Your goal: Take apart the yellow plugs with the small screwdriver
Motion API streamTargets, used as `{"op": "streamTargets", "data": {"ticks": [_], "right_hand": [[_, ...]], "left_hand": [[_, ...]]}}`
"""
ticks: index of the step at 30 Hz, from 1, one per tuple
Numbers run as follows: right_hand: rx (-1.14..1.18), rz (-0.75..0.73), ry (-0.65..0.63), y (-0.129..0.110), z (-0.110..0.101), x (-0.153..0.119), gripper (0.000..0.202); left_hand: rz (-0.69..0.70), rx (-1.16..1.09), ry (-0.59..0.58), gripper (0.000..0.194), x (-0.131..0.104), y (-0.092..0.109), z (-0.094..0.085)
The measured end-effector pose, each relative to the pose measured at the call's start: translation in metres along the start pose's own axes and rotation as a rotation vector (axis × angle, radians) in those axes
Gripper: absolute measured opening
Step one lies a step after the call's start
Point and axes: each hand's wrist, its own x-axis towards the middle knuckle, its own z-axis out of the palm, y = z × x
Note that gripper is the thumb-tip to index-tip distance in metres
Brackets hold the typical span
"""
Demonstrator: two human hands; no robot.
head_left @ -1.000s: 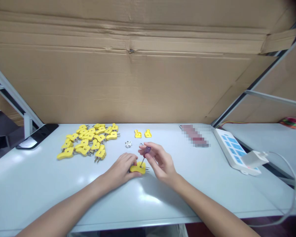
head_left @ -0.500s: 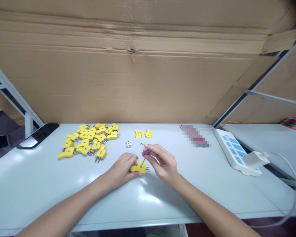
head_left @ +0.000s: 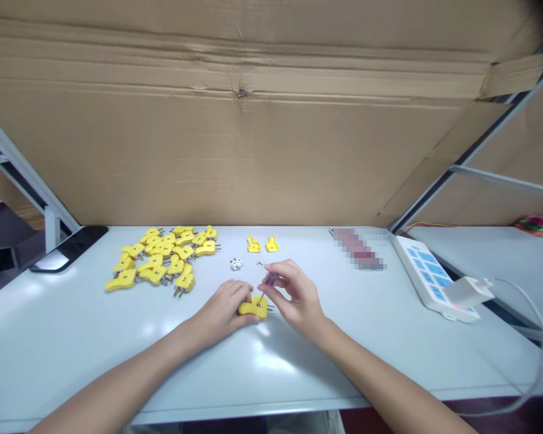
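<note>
My left hand (head_left: 230, 304) is closed around the left end of a yellow plug (head_left: 252, 308), which lies on the table with its metal pins pointing right. Between the thumb and fingers of my right hand (head_left: 296, 296) is a screwdriver with a purple handle (head_left: 271, 279). Its metal shaft slants down, and the tip meets the hole in the plug's upper face. Beyond my hands lie a white plug insert with metal parts (head_left: 236, 264), a yellow shell half (head_left: 253, 245) and a second yellow shell half (head_left: 272, 244). A small metal piece (head_left: 259, 263) lies just past my right fingertips.
Several yellow plugs (head_left: 163, 246) are heaped at the back left. A white power strip (head_left: 428, 274) with a charger (head_left: 468, 293) and cable stands at the right. A pixelated flat object (head_left: 357, 248) lies at the back right. A cardboard wall (head_left: 235, 163) rises behind the table.
My right fingers have shifted on the screwdriver, and more of its purple handle shows. My left hand and the yellow plug stay in place.
</note>
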Motion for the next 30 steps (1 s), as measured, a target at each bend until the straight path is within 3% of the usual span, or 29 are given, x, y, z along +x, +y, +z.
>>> {"op": "streamTargets", "data": {"ticks": [5,21,30], "right_hand": [[-0.018,-0.024,-0.025,-0.0024,-0.0013,0.0014,0.042],[0.099,0.089,-0.144,-0.0054,-0.0064,0.0016,0.044],[0.047,0.084,-0.058,-0.0020,-0.0028,-0.0015,0.040]], "left_hand": [[0.007,-0.007,0.016,0.026,-0.0001,-0.0017,0.0009],[-0.014,0.003,-0.003,0.025,0.0002,0.0036,-0.0027],[0.001,-0.009,0.005,0.024,0.0000,-0.0017,0.0008]]}}
